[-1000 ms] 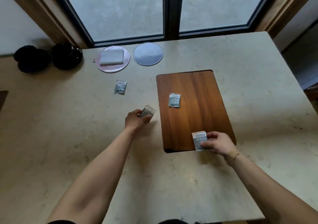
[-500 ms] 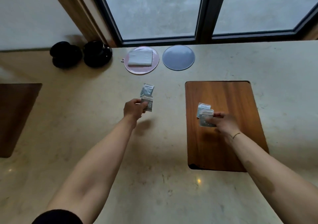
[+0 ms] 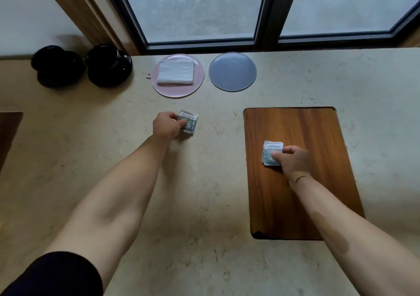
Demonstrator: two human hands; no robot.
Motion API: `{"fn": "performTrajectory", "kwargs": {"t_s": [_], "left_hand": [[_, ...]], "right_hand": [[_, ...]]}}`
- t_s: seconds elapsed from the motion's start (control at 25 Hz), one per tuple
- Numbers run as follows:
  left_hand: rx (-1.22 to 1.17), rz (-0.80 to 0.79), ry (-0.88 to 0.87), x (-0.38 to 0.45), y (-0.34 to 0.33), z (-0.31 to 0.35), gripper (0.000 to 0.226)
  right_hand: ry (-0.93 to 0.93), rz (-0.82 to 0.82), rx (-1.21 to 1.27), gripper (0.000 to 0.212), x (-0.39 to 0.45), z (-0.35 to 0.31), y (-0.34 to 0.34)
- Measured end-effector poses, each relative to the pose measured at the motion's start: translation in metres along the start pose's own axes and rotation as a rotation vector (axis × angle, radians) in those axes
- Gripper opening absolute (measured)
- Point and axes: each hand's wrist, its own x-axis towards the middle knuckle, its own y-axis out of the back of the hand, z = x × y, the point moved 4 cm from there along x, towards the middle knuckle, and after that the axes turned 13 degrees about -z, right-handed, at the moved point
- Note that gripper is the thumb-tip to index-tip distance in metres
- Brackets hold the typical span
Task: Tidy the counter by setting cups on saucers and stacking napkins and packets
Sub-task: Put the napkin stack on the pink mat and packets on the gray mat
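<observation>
My left hand (image 3: 167, 125) pinches small grey-green packets (image 3: 188, 123) against the stone counter (image 3: 113, 159), one laid over another. Over the wooden board (image 3: 295, 205) my right hand (image 3: 293, 160) grips a second pair of packets (image 3: 271, 152), also overlapped. White folded napkins (image 3: 176, 74) lie on a pink round mat (image 3: 197, 84) at the back. Beside it on the right is a bare blue-grey round mat (image 3: 233, 72). Two black cups on black saucers (image 3: 58, 66) (image 3: 109, 65) stand at the back left.
A dark-framed window (image 3: 266, 11) runs along the counter's far edge, with a wooden post at its left. A second wooden board (image 3: 9, 127) shows at the left edge. Bare stone lies between my arms and to the right of the board.
My left hand carried its packet forward onto the loose packet on the counter. My right hand brought its packet onto the one on the board. The view shifted left and closer.
</observation>
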Motion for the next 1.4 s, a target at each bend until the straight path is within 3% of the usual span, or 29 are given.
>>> {"fn": "performTrajectory", "kwargs": {"t_s": [0.16,0.4,0.52,0.68,1.12,1.4], "left_hand": [[0.027,0.014,-0.010,0.005,-0.008,0.000,0.017],[0.186,0.061,-0.037,0.003,-0.011,0.004,0.028],[0.106,0.021,0.019,0.004,-0.013,0.009,0.037],[0.036,-0.014,0.058,0.008,-0.015,0.010,0.021],[-0.046,-0.044,-0.013,-0.015,-0.014,0.003,0.026],[-0.278,-0.134,-0.072,0.001,-0.007,0.018,0.032]], "right_hand": [[-0.016,0.074,-0.170,0.035,0.001,0.006,-0.004],[-0.048,0.071,-0.184,0.037,0.004,-0.004,-0.011],[-0.101,0.067,-0.116,0.046,0.006,-0.007,-0.010],[-0.086,0.035,-0.148,0.041,0.003,-0.010,-0.010],[0.029,-0.053,-0.170,0.029,-0.012,-0.017,-0.011],[0.143,-0.075,-0.048,0.029,0.010,-0.059,-0.010]]}}
